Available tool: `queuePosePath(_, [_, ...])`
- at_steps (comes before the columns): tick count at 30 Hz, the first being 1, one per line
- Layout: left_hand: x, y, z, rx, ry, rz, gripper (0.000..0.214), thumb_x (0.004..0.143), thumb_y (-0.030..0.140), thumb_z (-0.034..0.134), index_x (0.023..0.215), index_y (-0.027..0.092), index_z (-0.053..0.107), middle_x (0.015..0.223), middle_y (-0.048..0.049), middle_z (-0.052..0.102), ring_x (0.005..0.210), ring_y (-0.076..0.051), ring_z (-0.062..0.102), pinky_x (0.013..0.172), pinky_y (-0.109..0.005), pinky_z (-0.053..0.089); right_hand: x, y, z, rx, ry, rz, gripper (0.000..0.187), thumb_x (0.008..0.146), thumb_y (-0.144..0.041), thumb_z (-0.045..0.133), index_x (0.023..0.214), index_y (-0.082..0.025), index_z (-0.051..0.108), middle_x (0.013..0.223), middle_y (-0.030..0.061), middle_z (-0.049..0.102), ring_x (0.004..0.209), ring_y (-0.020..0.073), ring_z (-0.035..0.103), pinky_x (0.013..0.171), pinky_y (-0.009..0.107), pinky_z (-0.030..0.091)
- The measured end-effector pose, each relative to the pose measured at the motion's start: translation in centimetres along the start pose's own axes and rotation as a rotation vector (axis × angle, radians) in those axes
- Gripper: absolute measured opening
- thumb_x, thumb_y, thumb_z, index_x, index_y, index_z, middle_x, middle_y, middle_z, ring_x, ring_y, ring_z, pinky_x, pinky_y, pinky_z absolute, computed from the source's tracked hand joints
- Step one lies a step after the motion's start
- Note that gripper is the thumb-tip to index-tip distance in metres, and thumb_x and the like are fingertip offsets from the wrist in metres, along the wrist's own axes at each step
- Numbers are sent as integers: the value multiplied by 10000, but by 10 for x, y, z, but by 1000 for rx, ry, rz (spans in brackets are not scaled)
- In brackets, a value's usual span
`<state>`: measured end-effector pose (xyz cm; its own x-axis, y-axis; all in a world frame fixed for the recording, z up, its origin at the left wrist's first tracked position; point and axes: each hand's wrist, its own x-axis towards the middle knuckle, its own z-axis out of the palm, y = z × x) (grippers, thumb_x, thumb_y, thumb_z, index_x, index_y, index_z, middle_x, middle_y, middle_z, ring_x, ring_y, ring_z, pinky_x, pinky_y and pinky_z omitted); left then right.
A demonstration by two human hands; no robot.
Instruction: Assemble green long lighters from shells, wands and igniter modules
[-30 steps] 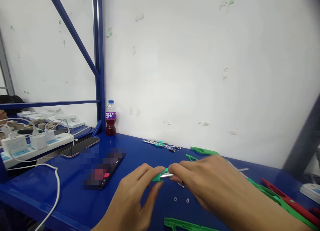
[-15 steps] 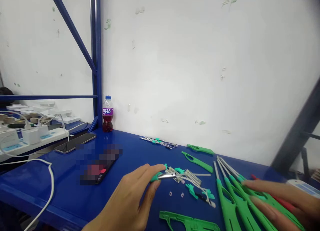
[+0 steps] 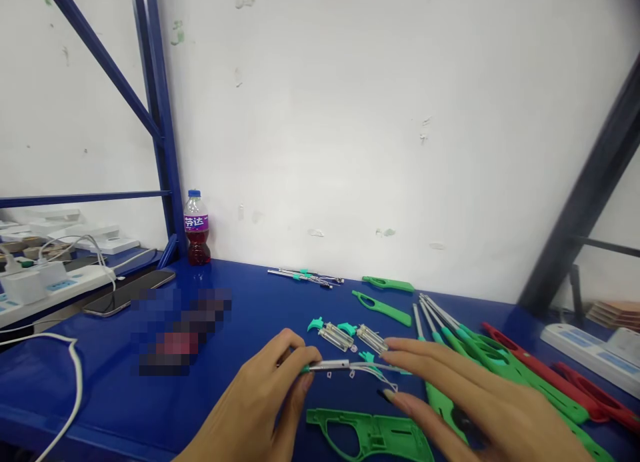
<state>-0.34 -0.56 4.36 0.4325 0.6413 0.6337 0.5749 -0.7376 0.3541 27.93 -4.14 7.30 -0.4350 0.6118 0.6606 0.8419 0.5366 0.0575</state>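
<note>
My left hand is closed, pinching a thin metal lighter tube with a green collar. From the tube's right end, thin wires trail toward my right hand. That hand is open, thumb and fingers apart, with a small dark piece at the thumb tip; I cannot tell whether it touches the wires. Below lies a green lighter handle half, hollow side up. Behind the tube are clear fuel tanks and green triggers. Small pale pieces lie below the tube.
Green lighters and red lighters lie at right, beside a white power strip. Green handle halves and metal tubes rest near the wall. A drink bottle and a phone are at left.
My right hand has left the green lighters and come left toward the wires. The left hand still holds the tube, now slightly lower. The view has turned a little to the right.
</note>
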Motion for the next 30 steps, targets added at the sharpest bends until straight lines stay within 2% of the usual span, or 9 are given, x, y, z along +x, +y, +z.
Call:
queuePosePath(5, [-2, 6, 4, -9, -89, -35, 232, 1088, 187, 418, 1170, 258, 623, 1129, -56, 636, 900, -186, 690, 854, -275, 584, 5, -4, 12, 55, -150, 31, 314, 1040, -366, 637, 1344, -367, 716, 1229, -27, 825, 858, 230, 846, 652, 270, 693])
queuePosePath(7, [-2, 7, 5, -12, -121, -38, 230, 1093, 196, 412, 1150, 246, 629, 1108, -64, 629, 880, -190, 680, 838, -282, 590, 9, -10, 16, 82, -174, 44, 339, 994, -331, 716, 1330, -370, 723, 1164, -36, 843, 804, 231, 844, 649, 278, 691])
queuePosePath(10, [-4, 8, 5, -30, -149, -22, 254, 1100, 195, 397, 1160, 239, 639, 1086, -66, 633, 859, -189, 679, 836, -283, 597, 13, -17, 21, 109, -192, 9, 331, 913, -236, 803, 1222, -350, 766, 998, -52, 859, 678, 227, 826, 560, 263, 653])
queuePosePath(14, [-3, 10, 0, -27, -128, 27, 309, 1074, 152, 402, 1227, 265, 646, 1065, -56, 670, 859, -201, 695, 835, -275, 604, 15, -19, 23, 118, -219, -6, 249, 915, -114, 741, 1057, -312, 789, 874, -37, 845, 637, 202, 809, 534, 216, 575])
queuePosePath(17, [-2, 12, -3, -10, -96, 59, 361, 1052, 124, 402, 1278, 283, 635, 1020, -42, 693, 842, -210, 700, 798, -274, 605, 15, -19, 22, 116, -232, 3, 267, 941, -87, 673, 1057, -301, 784, 857, -24, 837, 645, 188, 803, 537, 204, 538])
queuePosePath(22, [2, 9, 1, 25, -164, 81, 186, 1066, 203, 515, 1180, 263, 649, 1009, -27, 694, 870, -211, 696, 785, -291, 597, 15, -19, 24, 120, -221, -8, 279, 936, -73, 666, 1070, -289, 779, 832, -26, 827, 635, 181, 797, 527, 202, 516])
queuePosePath(26, [2, 6, 8, 37, -190, 67, 203, 1089, 177, 481, 1176, 261, 645, 1017, -23, 686, 884, -203, 691, 761, -284, 573, 16, -21, 26, 121, -218, -22, 258, 957, -97, 662, 1070, -291, 788, 844, -22, 836, 637, 177, 800, 541, 193, 532])
queuePosePath(30, [3, 3, 7, 21, -151, 52, 178, 1104, 209, 476, 1157, 279, 631, 1009, -5, 688, 872, -197, 698, 753, -278, 556, 17, -20, 21, 100, -186, 5, 232, 958, -252, 745, 1179, -310, 789, 1022, 0, 859, 697, 210, 822, 576, 230, 613])
